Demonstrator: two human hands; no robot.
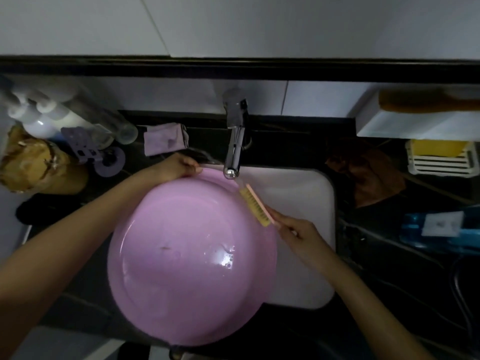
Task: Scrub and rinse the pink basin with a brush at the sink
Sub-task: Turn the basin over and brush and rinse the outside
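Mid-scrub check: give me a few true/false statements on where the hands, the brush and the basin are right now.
1. The left hand grips the far rim of the pink basin. True.
2. The brush lies loose in the bottom of the basin. False: the right hand holds it by the handle at the basin's right rim.
3. The brush tip is just below the faucet spout. True.
4. The basin stands on the counter left of the sink. False: it sits over the white sink, covering its left part.
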